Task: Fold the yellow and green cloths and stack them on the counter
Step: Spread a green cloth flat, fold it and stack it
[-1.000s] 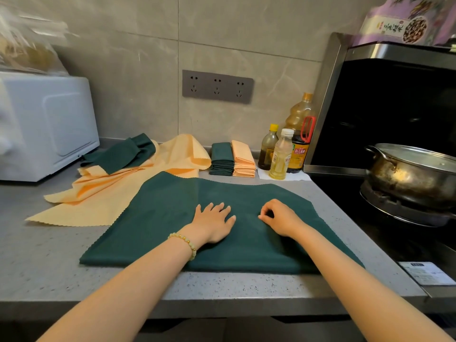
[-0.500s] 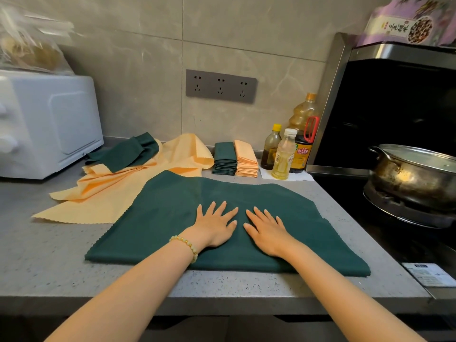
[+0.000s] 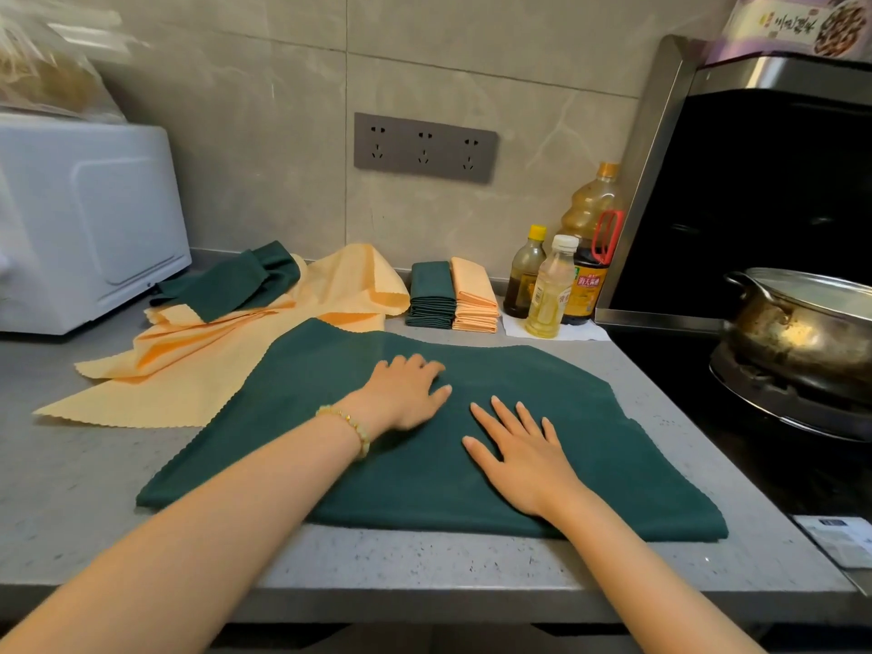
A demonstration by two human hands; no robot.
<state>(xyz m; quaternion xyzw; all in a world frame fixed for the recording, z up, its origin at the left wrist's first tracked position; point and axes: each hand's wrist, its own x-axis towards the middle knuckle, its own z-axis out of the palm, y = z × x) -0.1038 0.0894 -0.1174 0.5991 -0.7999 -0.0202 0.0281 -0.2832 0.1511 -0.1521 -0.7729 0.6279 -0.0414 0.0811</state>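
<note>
The head camera looks down at a gray desk (image 3: 94,488). A big green cloth (image 3: 302,417) lies spread out flat on it, close to the front edge. Its far edge is cut in a zigzag.

The left hand (image 3: 406,394) rests palm down on the middle of this cloth. Its fingers lie out on the cloth and hold nothing. A bead bracelet (image 3: 347,424) sits on that wrist. The right hand (image 3: 524,450) rests palm down just beside it, not touching it. Its fingers are straight and spread wide, and it holds nothing too.

Behind and to the left, a loose yellow cloth (image 3: 188,370) lies in a rumpled heap on the desk. The big green cloth covers a part of it. A small green cloth (image 3: 231,287) lies bunched on top of the yellow one.

By the wall stand two neat piles, touching side by side: a pile of folded green cloths (image 3: 430,297) on the left and a pile of folded yellow cloths (image 3: 474,297) on the right. Three bottles (image 3: 549,290) stand just to the right of the piles.

A white microwave (image 3: 85,219) sits at the far left. A metal pot (image 3: 802,323) sits on the stove at the right.
</note>
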